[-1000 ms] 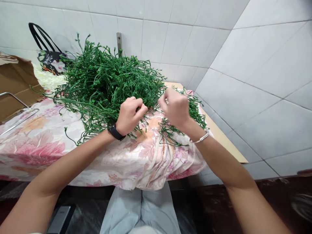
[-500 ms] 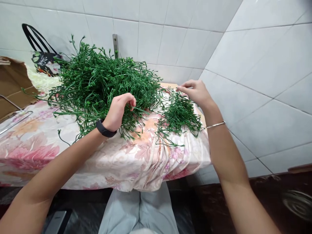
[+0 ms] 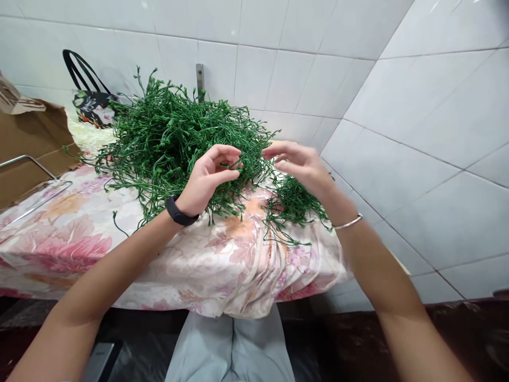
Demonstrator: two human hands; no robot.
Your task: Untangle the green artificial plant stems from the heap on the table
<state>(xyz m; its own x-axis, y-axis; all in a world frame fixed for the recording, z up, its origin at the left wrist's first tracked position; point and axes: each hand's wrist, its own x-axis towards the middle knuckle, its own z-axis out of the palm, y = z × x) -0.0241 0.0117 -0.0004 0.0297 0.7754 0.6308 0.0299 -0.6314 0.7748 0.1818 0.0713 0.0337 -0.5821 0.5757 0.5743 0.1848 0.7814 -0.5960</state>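
A large heap of green artificial plant stems with small forked tips lies on the floral tablecloth. My left hand is at the heap's front right side, its thumb and curved fingers apart; I make out no stem gripped between them. Facing it from the right, my right hand hovers over the smaller pile of green stems. Its fingers are bent and slightly blurred, with a gap at the thumb. Part of the smaller pile is hidden beneath this hand.
At the left stand an open cardboard box and a bent metal wire frame. Behind the heap are a floral bag with black handles and pale petals. White tiled walls bound the table at the back and right.
My right hand has moved left and inward toward my left hand. The left fingers, earlier closed around a thin green stem, have spread apart. The view has shifted slightly.
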